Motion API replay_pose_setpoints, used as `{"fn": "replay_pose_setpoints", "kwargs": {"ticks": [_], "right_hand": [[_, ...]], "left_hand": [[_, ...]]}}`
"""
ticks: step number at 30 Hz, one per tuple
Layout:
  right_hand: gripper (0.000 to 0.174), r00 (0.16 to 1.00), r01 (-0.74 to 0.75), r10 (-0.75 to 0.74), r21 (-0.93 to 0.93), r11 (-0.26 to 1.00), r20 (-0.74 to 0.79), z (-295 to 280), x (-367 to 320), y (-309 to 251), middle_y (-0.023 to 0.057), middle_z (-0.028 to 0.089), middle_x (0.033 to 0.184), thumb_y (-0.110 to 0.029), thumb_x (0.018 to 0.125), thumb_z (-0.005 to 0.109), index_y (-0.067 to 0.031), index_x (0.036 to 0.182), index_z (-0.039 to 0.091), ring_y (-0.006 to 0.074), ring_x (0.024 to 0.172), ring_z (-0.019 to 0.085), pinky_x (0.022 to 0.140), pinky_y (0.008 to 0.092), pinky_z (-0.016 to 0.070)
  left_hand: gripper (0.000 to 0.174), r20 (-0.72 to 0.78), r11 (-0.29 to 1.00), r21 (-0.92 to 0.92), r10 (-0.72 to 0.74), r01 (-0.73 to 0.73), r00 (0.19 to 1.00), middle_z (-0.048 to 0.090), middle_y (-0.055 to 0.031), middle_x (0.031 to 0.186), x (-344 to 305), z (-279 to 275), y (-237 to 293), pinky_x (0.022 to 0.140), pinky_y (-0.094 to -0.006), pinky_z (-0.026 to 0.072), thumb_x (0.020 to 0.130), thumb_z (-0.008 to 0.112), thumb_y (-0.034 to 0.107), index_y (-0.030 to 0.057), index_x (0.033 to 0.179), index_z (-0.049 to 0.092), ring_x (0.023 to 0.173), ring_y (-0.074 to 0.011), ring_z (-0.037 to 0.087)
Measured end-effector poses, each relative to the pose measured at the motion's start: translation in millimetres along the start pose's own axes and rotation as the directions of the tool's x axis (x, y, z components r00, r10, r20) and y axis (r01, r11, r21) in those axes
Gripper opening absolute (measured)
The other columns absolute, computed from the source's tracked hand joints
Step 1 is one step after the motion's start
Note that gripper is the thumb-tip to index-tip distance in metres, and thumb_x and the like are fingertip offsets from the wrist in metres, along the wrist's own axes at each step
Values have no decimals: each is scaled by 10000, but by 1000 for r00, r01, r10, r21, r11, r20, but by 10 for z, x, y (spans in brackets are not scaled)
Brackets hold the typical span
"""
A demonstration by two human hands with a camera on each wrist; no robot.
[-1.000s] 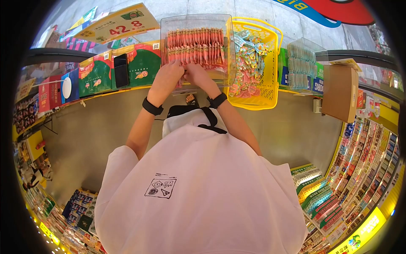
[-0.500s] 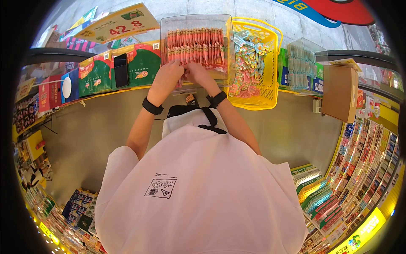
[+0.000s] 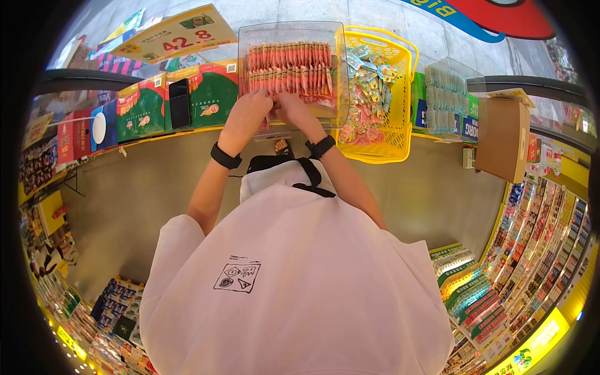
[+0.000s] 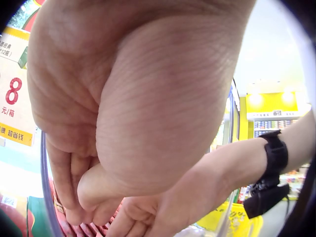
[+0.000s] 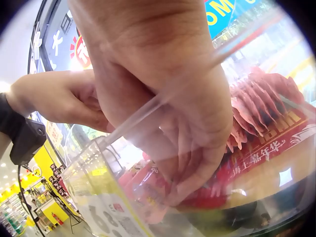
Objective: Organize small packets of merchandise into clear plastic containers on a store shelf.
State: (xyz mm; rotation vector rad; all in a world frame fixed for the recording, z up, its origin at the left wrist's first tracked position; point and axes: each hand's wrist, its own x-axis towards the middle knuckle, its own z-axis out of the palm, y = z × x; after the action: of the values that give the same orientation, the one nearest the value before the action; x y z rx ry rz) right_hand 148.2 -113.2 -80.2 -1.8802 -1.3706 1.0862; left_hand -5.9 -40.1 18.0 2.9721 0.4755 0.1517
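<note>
Two rows of upright pink-red snack packets (image 3: 290, 78) stand in a clear plastic box (image 3: 290, 32). My left hand (image 3: 250, 115) and right hand (image 3: 292, 112) are side by side at the box's near end, in front of the rows. In the right wrist view, my bent right fingers (image 5: 185, 160) pinch at loose pink packets (image 5: 148, 190), seen through the clear wall. The left wrist view shows my left thumb bent against curled fingers (image 4: 94, 212), close over the packets; what they grip is mostly hidden by the hand.
Right of the box, a yellow basket (image 3: 403, 125) holds many small colourful packets (image 3: 369, 94). To the left are green-and-red cartons (image 3: 215, 100), a black phone (image 3: 179, 103) and a price sign (image 3: 181, 36). A cardboard box (image 3: 500, 134) and another clear box (image 3: 445, 94) stand further right.
</note>
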Motion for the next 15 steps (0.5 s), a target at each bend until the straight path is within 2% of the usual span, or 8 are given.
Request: {"fn": "replay_pose_setpoints", "kwargs": {"ticks": [5,9,15], "right_hand": [[144,999,35,-37,-66,997,-32,-40,-41,-80,251,704,948,-67,807,718,-20,934,765,430,931,693,818,495,556],[143,998,46,-49,-50,998,-51,-15,-29,-26,258,701,949,-87,803,734,-15,922,764,430,929,692,822,499,552],[216,995,87,-90,-65,994,-45,-5,-28,63,261,700,928,-143,797,769,10,947,750,427,926,693,834,502,550]], "left_hand": [[95,-21,1000,-13,1,-1,1000,624,-123,942,-3,0,-4,803,-398,555,799,668,76,43,887,682,964,-291,650],[102,-6,1000,-18,2,-2,1000,623,-123,939,4,-4,-14,802,-402,554,784,676,71,45,883,682,962,-295,649],[107,-8,1000,-7,6,-6,1000,624,-125,941,4,12,-14,798,-390,562,768,683,58,33,872,676,962,-290,651]]}}
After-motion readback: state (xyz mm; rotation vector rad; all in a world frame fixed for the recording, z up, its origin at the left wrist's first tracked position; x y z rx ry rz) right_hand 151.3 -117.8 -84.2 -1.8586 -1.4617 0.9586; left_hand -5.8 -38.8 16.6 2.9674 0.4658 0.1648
